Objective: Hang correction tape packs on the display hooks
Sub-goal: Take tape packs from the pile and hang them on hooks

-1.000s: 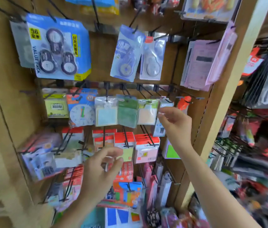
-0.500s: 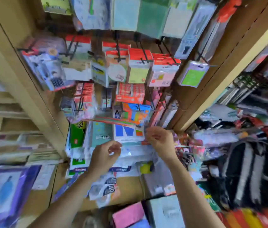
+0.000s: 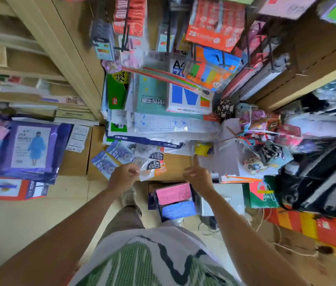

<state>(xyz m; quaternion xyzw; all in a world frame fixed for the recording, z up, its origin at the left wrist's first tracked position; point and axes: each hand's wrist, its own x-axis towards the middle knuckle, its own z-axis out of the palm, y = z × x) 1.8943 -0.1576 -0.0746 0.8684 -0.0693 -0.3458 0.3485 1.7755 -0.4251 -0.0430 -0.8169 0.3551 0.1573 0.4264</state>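
Head view: at 6 o'clock, both forearms are seen outstretched. Fetching a pack is judged the step in hand. The left hand (image 3: pixel 122 176) is curled, the edge of a white-and-orange correction tape pack (image 3: pixel 152 169) pinched; the right hand (image 3: pixel 197 175) is loosely curled, nothing held. More packs (image 3: pixel 113 156) are spread on the worktop (image 3: pixel 177 164) at 11 o'clock. A lift to the display hooks (image 3: pixel 124 38) at 12 o'clock is called for.

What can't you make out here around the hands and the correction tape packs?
Head view only:
- Left hand: whether it pinches the orange-cornered pack; motion blur.
- Right hand: whether it holds anything; its back hides the palm.
- Blue packs: print too blurred.
- Display hooks: mostly cut off at top edge.
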